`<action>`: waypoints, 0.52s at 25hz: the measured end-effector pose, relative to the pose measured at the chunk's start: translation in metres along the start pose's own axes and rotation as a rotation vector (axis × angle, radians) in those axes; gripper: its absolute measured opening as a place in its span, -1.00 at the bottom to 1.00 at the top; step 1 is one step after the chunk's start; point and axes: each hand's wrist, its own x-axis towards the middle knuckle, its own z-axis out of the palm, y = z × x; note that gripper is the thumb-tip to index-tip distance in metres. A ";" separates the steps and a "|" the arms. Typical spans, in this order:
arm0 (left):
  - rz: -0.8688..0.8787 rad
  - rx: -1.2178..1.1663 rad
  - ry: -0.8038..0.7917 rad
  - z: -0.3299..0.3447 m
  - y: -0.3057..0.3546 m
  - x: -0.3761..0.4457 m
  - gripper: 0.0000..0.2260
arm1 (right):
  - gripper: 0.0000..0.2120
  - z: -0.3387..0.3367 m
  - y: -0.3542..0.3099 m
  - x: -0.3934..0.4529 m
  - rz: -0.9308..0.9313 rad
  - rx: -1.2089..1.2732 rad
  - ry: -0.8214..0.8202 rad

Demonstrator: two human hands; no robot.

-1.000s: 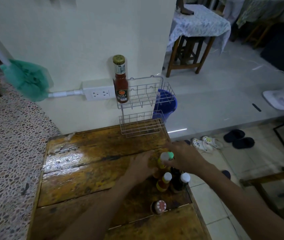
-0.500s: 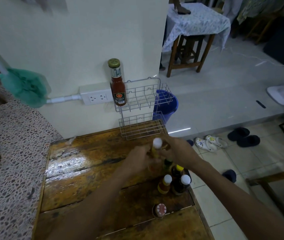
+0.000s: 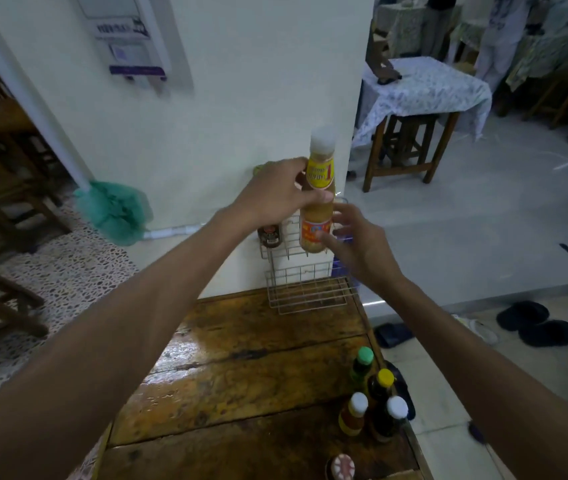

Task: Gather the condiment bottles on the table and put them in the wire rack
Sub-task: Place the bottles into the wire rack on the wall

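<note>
My left hand [image 3: 275, 197] grips a tall bottle of pale orange sauce [image 3: 317, 209] with a white cap and yellow label, upright over the upper tier of the white wire rack [image 3: 307, 292] on the wall. My right hand [image 3: 362, 244] is open, its fingertips touching the bottle's lower part. A red sauce bottle [image 3: 269, 235] stands in the rack's upper tier, mostly hidden behind my left hand. On the wooden table [image 3: 241, 375] at the right edge stand several small bottles: green cap [image 3: 362, 365], yellow cap [image 3: 381, 384], and two white caps [image 3: 353, 414] [image 3: 391, 420]. A jar lid [image 3: 341, 467] shows at the bottom.
A green mop head [image 3: 113, 211] leans on the wall to the left. A cloth-covered table with stools [image 3: 421, 98] stands beyond the wall corner. Dark slippers [image 3: 535, 323] lie on the tiled floor to the right. The table's right edge drops to the floor.
The pale orange bottle has been lifted from the bottle cluster on the table up to the rack's upper tier. Both hands rose with it, and the view tilted upward.
</note>
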 end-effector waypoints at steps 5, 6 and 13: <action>-0.014 0.081 0.079 -0.023 0.003 0.030 -0.54 | -0.49 0.004 -0.021 0.058 0.000 0.048 0.041; -0.021 0.088 0.102 -0.024 0.000 0.033 -0.52 | -0.49 0.007 -0.022 0.065 -0.010 0.051 0.038; -0.082 0.088 0.298 -0.016 -0.034 0.060 -0.57 | -0.49 0.046 0.011 0.090 0.092 0.032 -0.032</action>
